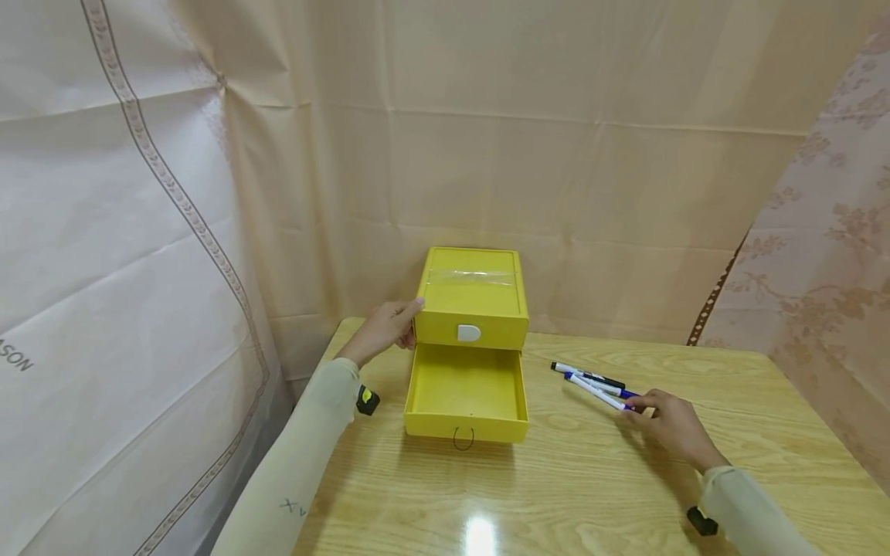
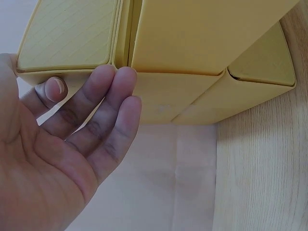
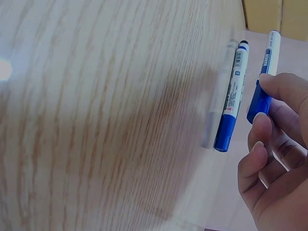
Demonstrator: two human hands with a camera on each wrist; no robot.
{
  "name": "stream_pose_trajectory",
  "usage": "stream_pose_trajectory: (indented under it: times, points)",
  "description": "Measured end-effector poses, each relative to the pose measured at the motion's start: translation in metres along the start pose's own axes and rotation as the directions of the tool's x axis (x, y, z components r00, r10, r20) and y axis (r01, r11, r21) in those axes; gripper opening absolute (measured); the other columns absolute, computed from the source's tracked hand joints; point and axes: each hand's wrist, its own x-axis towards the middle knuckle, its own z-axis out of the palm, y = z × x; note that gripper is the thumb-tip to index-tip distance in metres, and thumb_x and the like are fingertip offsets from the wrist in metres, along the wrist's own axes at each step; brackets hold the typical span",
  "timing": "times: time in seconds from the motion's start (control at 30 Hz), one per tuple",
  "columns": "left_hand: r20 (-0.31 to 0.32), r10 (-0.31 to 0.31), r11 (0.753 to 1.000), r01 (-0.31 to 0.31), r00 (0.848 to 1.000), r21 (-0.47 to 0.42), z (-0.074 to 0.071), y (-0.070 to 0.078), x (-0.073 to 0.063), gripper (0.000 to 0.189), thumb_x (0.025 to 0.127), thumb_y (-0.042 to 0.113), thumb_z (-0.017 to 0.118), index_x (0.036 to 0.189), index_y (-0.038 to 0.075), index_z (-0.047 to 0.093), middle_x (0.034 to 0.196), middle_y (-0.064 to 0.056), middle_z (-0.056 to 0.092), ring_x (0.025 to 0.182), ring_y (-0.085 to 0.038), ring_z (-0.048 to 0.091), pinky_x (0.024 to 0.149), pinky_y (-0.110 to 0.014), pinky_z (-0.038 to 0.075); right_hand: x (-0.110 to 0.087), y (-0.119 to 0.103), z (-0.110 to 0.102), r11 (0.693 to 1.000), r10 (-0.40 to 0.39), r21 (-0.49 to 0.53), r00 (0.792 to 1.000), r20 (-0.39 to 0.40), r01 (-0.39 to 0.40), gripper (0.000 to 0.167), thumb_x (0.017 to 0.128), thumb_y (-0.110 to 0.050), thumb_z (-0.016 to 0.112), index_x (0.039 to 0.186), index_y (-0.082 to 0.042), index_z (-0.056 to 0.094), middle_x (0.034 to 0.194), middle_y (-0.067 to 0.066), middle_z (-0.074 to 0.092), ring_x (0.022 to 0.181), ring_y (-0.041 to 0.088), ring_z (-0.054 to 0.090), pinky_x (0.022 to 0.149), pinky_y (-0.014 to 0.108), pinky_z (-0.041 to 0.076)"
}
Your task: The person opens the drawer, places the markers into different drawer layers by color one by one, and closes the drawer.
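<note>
A yellow drawer box [image 1: 473,297] stands on the table, its lower drawer [image 1: 466,428] pulled out with a bare floor showing. My left hand [image 1: 385,328] rests against the box's left side, thumb at the top edge. In the left wrist view its loosely extended fingers [image 2: 122,106] touch the side wall. Over on the right, my right hand [image 1: 667,425] pinches the blue-capped end of a white marker [image 3: 272,53] between thumb and fingers. Beside that one lies another blue-capped marker [image 3: 233,94], and behind them a marker with black ends [image 1: 566,367].
The wooden table [image 1: 570,479] extends around the box to both sides. Beige curtain cloth [image 1: 556,170] hangs close behind the box, and a white cloth [image 1: 125,309] hangs at the left. A thin loop [image 1: 463,448] serves as the lower drawer's pull; the upper drawer has a white handle [image 1: 469,333].
</note>
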Motion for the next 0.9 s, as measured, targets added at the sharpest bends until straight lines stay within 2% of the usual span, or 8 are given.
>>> stream_pose_trajectory:
  times: [0.37,0.6,0.9]
  points:
    - [0.000,0.005,1.000,-0.005,1.000,0.004,0.000,0.000,0.001,0.070,0.102,0.069,0.042,0.087,0.005,0.066,0.081,-0.018,0.068,0.084,-0.045,0.069,0.077,-0.047,0.060,-0.004,-0.013,-0.001,0.997,-0.072,-0.029,0.995,-0.061,0.071,0.018,0.091,-0.019,0.081,0.105,-0.007,0.080,0.092,-0.004,0.067,0.063,0.005,0.051,0.054,0.025,0.043]
    - [-0.004,0.001,1.000,-0.001,1.000,0.012,0.000,0.000,0.001,0.070,0.102,0.069,0.041,0.087,0.006,0.066,0.080,-0.017,0.068,0.082,-0.042,0.070,0.072,-0.039,0.060,-0.005,-0.026,-0.003,0.994,-0.107,-0.043,0.990,-0.090,0.104,0.017,0.089,-0.018,0.083,0.103,-0.007,0.080,0.089,-0.006,0.066,0.062,0.004,0.047,0.054,0.025,0.041]
    - [-0.009,0.000,1.000,0.000,1.000,0.002,0.001,0.000,0.001,0.068,0.103,0.068,0.042,0.087,0.006,0.066,0.081,-0.018,0.067,0.084,-0.044,0.069,0.071,-0.039,0.060,-0.005,-0.038,-0.004,0.988,-0.152,-0.034,0.984,-0.096,0.149,0.017,0.088,-0.015,0.084,0.103,-0.009,0.080,0.089,-0.008,0.065,0.060,0.002,0.045,0.051,0.024,0.040]
